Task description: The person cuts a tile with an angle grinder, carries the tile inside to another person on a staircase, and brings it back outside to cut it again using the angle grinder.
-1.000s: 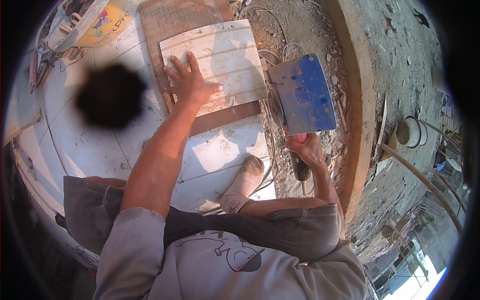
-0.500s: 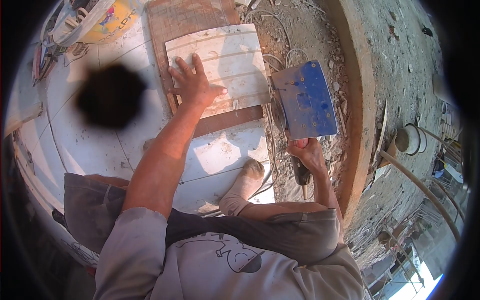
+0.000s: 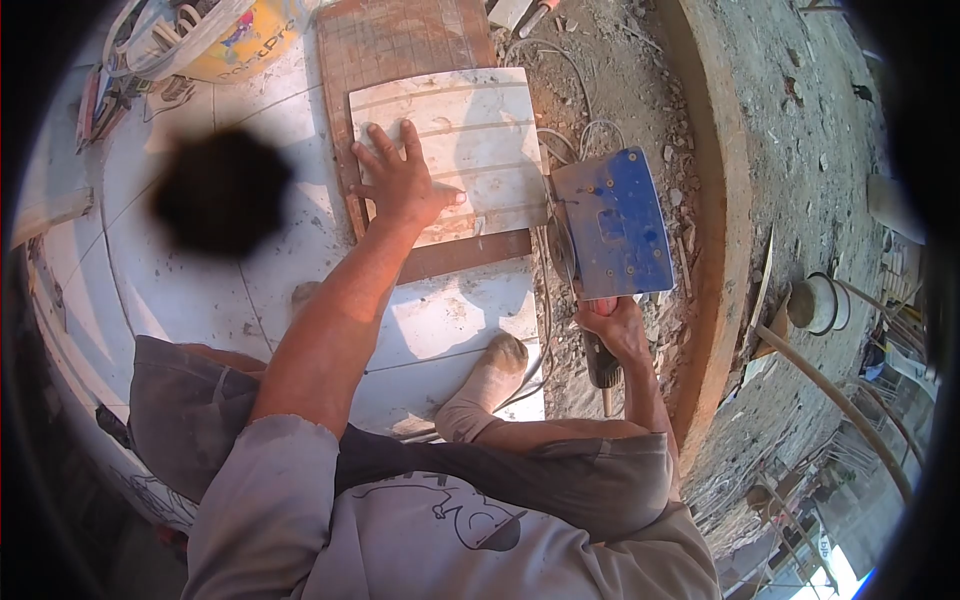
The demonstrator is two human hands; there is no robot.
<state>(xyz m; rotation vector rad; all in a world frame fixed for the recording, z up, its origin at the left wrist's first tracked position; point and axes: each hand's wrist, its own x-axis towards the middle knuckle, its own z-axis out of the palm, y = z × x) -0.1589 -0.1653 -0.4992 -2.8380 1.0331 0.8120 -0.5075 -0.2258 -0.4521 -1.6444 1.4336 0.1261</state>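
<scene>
White ribbed rectangular tile (image 3: pixel 490 140), flat on the brown board (image 3: pixel 400 45): we look to be bracing it!
Our left hand (image 3: pixel 405 195) presses, fingers spread, gripping nothing; our right hand (image 3: pixel 615 328) curls round the blue-plated power cutter (image 3: pixel 635 225) beside it. Next calls for steady alignment, we judge.

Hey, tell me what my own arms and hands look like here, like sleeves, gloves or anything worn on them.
Your left hand and right hand are both bare, with no gloves. The left arm has a light grey short sleeve with a frayed-looking edge at the elbow. No watch or bracelet shows on the left wrist.
</scene>
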